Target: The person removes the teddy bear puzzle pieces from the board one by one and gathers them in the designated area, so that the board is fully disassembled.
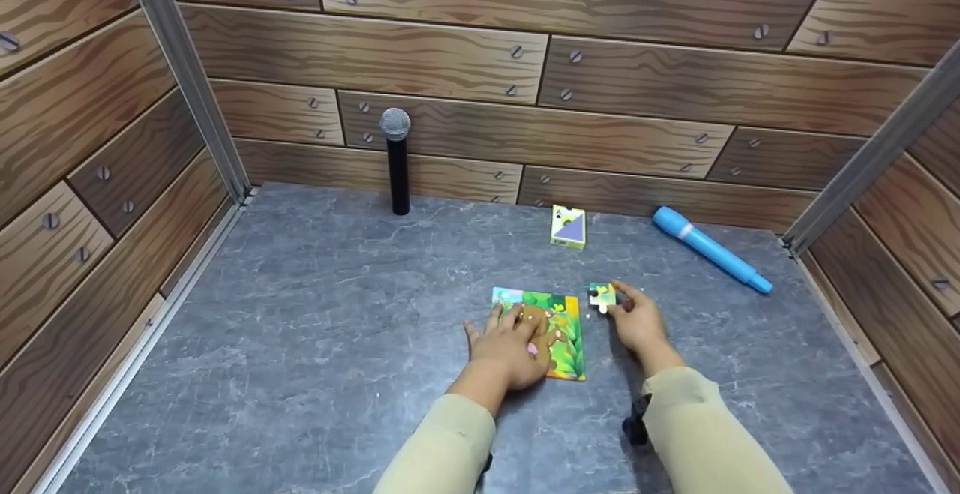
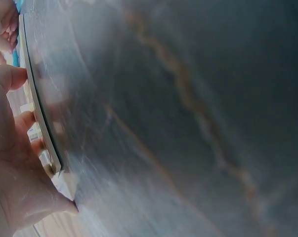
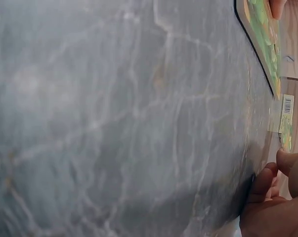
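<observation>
My left hand (image 1: 508, 351) rests with spread fingers on a colourful jigsaw puzzle board (image 1: 570, 355), which shows a brown animal among green leaves. In the left wrist view, the fingers (image 2: 26, 118) lie over the board's edge. A small jigsaw puzzle piece (image 1: 602, 297), green and yellow, is just right of the board's upper right corner. My right hand (image 1: 639, 325) pinches this piece by its right side between thumb and fingers. The right wrist view shows the piece (image 3: 286, 132) at the fingertips, partly hidden by the thumb.
A black microphone (image 1: 399, 175) with a silver head stands upright at the back left. Behind the puzzle lies a playing card box (image 1: 568, 227). A blue stick-shaped object (image 1: 712, 250) with a pale band lies at the back right. Wood-patterned walls (image 1: 450, 67) enclose the grey tabletop (image 1: 300, 329).
</observation>
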Motion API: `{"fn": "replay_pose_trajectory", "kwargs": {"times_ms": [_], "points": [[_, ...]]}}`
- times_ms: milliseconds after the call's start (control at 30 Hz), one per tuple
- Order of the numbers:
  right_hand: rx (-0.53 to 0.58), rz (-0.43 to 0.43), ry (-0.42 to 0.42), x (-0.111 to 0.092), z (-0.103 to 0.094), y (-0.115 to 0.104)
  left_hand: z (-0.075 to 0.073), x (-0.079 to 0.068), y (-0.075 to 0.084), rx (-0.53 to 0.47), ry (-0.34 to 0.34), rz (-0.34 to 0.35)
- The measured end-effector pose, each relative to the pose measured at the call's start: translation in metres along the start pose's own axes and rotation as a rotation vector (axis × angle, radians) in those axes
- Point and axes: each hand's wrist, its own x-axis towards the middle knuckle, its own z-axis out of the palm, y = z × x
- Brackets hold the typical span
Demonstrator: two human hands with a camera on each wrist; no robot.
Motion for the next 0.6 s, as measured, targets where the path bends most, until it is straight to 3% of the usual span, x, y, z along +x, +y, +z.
{"fn": "replay_pose_trajectory", "kwargs": {"times_ms": [600], "points": [[-0.117, -0.015, -0.043, 0.0034, 0.0028, -0.0005, 0.0037, 0.0008, -0.0023, 0.007, 0.004, -0.007]]}}
